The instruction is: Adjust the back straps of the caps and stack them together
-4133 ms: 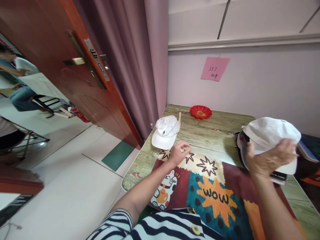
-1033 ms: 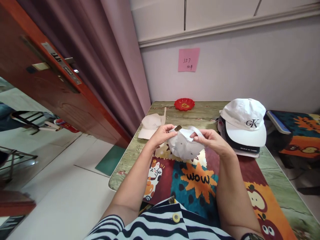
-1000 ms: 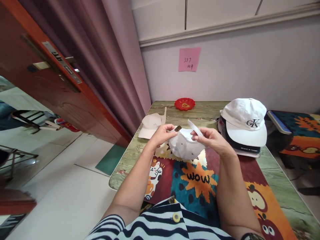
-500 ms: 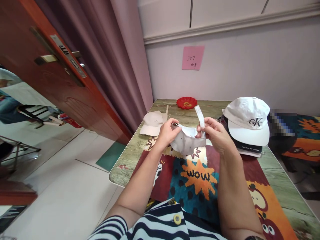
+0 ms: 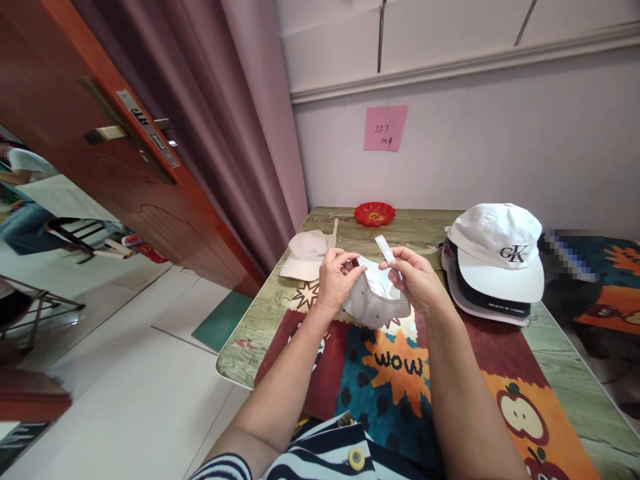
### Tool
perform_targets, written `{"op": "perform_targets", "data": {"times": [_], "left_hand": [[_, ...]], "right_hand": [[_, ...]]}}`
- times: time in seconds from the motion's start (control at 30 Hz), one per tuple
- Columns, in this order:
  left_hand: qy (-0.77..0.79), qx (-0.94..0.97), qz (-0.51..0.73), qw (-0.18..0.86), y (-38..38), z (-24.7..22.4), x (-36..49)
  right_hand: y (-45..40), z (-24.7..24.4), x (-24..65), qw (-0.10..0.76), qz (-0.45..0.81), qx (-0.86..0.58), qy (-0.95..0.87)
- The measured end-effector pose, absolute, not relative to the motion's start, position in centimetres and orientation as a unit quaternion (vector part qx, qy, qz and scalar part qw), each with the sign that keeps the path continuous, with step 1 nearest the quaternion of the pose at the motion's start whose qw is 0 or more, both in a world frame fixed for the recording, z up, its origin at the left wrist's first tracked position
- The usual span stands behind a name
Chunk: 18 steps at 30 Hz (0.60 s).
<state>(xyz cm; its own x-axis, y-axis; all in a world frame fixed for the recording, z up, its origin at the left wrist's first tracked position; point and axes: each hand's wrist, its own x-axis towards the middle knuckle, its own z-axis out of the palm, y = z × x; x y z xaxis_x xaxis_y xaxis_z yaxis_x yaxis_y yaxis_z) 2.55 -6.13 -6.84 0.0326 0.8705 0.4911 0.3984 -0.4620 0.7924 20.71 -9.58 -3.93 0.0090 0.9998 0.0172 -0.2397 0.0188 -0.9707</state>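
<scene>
A light grey cap (image 5: 373, 303) is held above the table, its inside facing up and its back strap undone. My left hand (image 5: 336, 280) pinches the left strap end with thumb and fingers. My right hand (image 5: 413, 277) is closed on the cap's pale strap (image 5: 384, 249), whose free end sticks up past the fingertips. Behind my left hand a beige cap (image 5: 306, 252) rests on the table, its own strap standing up. To the right is a stack of caps, topped by a white cap (image 5: 493, 233) with dark letters.
A red scalloped dish (image 5: 375, 213) stands near the table's back edge. A colourful printed mat (image 5: 363, 380) covers part of the wooden-patterned table (image 5: 240, 353). A pink note (image 5: 385, 128) is on the wall. At far left, beyond a door (image 5: 135, 173), a person sits.
My right hand has shifted slightly left, towards my left hand. The strap's free end has tilted left and shows shorter. The view has shifted a little.
</scene>
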Motion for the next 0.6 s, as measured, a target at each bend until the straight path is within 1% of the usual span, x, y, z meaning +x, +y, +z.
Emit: {"op": "perform_targets", "data": {"times": [0.1,0.2,0.3,0.47,0.6], "left_hand": [[0.465,0.699,0.503,0.208,-6.5,-6.7,2.6],[0.455,0.708,0.501,0.205,-6.8,-6.4,2.7],[0.443,0.721,0.494,0.201,-6.9,-6.2,2.7],[0.43,0.699,0.519,0.24,-7.1,-6.4,2.7],[0.443,0.687,0.525,0.237,-7.2,-6.3,2.6]], "right_hand": [[-9.4,-4.2,20.5,0.563,0.53,-0.446,-0.451],[-9.2,-4.6,20.4,0.557,0.476,-0.485,-0.477],[-9.0,-5.0,20.5,0.536,0.436,-0.516,-0.506],[-9.0,-5.2,20.8,0.5,0.403,-0.544,-0.54],[-9.2,-4.9,20.8,0.495,0.382,-0.55,-0.554]]}}
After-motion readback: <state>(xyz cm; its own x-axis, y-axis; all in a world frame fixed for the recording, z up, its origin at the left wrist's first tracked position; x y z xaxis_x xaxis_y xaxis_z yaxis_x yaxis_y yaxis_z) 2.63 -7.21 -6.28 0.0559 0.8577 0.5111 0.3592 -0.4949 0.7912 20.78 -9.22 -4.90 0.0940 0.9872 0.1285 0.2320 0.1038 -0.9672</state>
